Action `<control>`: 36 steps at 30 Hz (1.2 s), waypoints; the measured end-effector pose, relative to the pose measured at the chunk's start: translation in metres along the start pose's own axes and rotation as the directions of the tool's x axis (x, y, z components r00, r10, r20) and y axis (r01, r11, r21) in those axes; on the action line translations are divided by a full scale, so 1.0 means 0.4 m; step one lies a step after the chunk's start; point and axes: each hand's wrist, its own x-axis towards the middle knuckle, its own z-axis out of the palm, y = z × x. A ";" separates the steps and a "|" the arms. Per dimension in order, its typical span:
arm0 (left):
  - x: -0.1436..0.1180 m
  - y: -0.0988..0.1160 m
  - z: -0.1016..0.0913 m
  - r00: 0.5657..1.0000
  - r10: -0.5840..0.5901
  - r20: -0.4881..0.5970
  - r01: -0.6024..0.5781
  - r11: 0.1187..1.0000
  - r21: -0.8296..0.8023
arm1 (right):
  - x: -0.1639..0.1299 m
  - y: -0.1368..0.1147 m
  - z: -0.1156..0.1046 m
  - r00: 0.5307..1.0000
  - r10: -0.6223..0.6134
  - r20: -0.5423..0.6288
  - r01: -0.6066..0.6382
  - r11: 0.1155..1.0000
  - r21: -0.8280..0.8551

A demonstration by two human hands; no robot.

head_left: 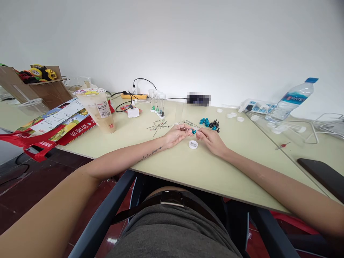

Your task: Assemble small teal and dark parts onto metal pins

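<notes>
My left hand (176, 136) is closed, pinching a small blue piece (194, 132) at the fingertips; a thin rod seems to lie along the fingers. Right beside it, my right hand (211, 140) is closed in a pinch. What its fingertips hold is too small to make out. Just below the hands sits a shallow white cap (192, 144) with tiny dark bits inside. Behind my right hand lie a pile of blue pieces (204, 122) and a pile of black pieces (214, 124). Loose thin rods (159, 126) are scattered left of my left hand.
Clear tubes (161, 102) with coloured pieces stand at the back. A drink cup (100, 111), red bag (83, 130) and cardboard box (48, 91) occupy the left. Rightward are white caps (240, 119), a power strip (258, 106), water bottle (291, 100) and dark phone (322, 175).
</notes>
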 end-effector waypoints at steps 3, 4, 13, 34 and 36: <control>0.000 0.002 -0.002 1.000 -0.012 -0.011 0.012 1.000 -0.008 | -0.002 0.005 0.005 0.995 -0.038 -0.088 0.036 0.999 -0.022; 0.000 0.002 -0.003 1.000 -0.021 -0.020 0.021 1.000 -0.011 | -0.002 0.006 0.006 0.993 -0.049 -0.110 0.047 0.999 -0.022; -0.001 0.001 0.000 0.999 -0.048 -0.016 0.048 0.999 0.006 | 0.000 0.006 -0.001 0.999 0.036 -0.027 -0.035 0.998 0.054; -0.007 0.013 0.010 0.998 -0.062 -0.015 0.061 0.998 -0.021 | 0.001 0.000 0.003 0.994 -0.061 -0.091 0.060 0.998 -0.010; -0.006 0.014 0.010 0.997 -0.069 -0.018 0.069 0.997 -0.025 | 0.001 0.002 0.004 0.993 -0.068 -0.098 0.067 0.998 -0.016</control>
